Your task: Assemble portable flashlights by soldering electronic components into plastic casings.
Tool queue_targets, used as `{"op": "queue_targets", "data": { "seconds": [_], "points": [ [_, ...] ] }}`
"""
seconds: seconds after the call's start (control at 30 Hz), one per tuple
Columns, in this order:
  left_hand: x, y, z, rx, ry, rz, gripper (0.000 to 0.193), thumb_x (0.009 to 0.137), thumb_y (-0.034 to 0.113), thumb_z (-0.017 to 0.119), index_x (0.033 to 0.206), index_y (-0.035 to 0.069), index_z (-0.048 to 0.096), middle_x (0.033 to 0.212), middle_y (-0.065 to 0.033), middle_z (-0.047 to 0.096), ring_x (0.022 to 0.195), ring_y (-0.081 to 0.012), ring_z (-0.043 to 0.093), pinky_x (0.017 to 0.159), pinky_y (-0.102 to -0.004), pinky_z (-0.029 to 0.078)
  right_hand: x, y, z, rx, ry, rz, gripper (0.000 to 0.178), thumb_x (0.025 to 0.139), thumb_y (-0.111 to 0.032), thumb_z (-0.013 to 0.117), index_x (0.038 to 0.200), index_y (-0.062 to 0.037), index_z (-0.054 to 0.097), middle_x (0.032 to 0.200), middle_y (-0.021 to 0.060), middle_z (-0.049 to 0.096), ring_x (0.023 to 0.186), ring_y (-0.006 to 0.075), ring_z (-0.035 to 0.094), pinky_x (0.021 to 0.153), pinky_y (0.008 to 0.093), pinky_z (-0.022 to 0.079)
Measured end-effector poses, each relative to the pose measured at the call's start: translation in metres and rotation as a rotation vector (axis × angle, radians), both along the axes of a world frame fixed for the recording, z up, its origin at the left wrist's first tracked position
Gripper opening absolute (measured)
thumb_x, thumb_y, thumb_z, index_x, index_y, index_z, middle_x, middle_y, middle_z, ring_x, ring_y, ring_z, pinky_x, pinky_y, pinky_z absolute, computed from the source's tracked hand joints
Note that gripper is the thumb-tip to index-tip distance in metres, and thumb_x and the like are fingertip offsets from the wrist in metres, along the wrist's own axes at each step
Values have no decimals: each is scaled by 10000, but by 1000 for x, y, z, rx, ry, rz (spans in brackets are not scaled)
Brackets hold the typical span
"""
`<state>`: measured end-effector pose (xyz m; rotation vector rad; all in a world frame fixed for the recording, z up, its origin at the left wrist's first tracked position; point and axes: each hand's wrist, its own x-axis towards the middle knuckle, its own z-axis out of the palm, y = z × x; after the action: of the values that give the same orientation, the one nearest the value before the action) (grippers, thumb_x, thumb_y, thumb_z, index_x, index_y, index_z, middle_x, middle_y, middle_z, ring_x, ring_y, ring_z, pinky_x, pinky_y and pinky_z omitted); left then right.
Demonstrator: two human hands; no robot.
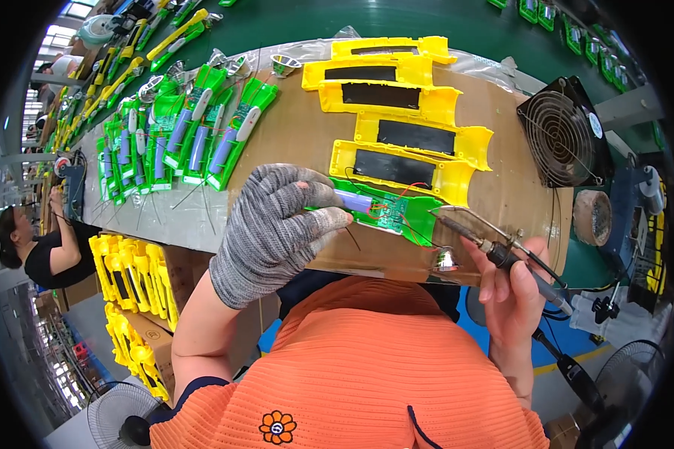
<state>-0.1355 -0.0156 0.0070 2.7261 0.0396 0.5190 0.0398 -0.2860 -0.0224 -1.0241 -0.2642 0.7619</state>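
My left hand (273, 224), in a grey knit glove with fingertips bare, pinches the left end of a green plastic housing (423, 213) above the cardboard. Inside the housing lie a purple cylindrical battery (354, 201) and a green circuit board (389, 214) with red wires. A soldering iron (500, 255) with a thin metal feed tube (475, 217) along it is in my bare right hand (517, 292), fingers wrapped around its handle. Its tip points at the housing's right end; whether it touches cannot be made out. Just below that end sits a small shiny reflector (447, 260).
Several yellow shells (397, 166) with black panels lie in a column beyond the housing. At left are several wired green housings (221, 153). A black fan (562, 135) and a tape roll (592, 217) stand right. Yellow parts (135, 277) fill boxes left; a co-worker (45, 239) sits beyond.
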Motion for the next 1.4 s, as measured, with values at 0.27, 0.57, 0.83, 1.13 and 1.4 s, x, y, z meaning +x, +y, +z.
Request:
{"op": "queue_targets", "data": {
  "seconds": [0.27, 0.57, 0.83, 1.13, 1.4],
  "points": [
    [24, -10, -7, -172, 96, -110, 124, 814, 136, 694, 937, 142, 677, 933, -51, 668, 885, -279, 631, 779, -413, 493, -14, 6, 9, -29, -71, 57, 229, 912, -89, 606, 998, -47, 397, 1014, 281, 656, 512, 140, 522, 515, 327, 541],
    [40, -18, 13, -92, 301, -54, 155, 780, 55, 698, 930, 78, 670, 872, -108, 622, 834, -320, 618, 713, -420, 519, 4, 17, 9, -103, -79, 88, 172, 911, -43, 588, 976, -24, 431, 831, 187, 649, 529, 159, 566, 534, 305, 530],
    [42, -19, 14, 11, 350, -68, 155, 789, 96, 684, 943, 85, 679, 855, -93, 605, 844, -301, 608, 714, -412, 521, 2, 20, 17, -238, -85, 145, 188, 897, -29, 628, 953, -28, 449, 756, 113, 634, 573, 139, 622, 491, 225, 459],
    [42, -21, 12, -13, 344, -60, 173, 763, 86, 697, 934, 69, 671, 865, -98, 603, 850, -305, 606, 725, -420, 517, -3, 26, 22, -315, -160, 158, 186, 892, -26, 605, 927, -29, 422, 710, 113, 611, 520, 163, 586, 1024, 474, 483],
    [42, -20, 13, -5, 347, -65, 173, 769, 92, 700, 936, 62, 669, 859, -102, 601, 846, -310, 603, 728, -418, 515, -2, 22, 15, -223, -153, 188, 194, 912, -15, 640, 967, -20, 455, 794, 118, 657, 638, 137, 662, 570, 224, 517]
  ]
}}
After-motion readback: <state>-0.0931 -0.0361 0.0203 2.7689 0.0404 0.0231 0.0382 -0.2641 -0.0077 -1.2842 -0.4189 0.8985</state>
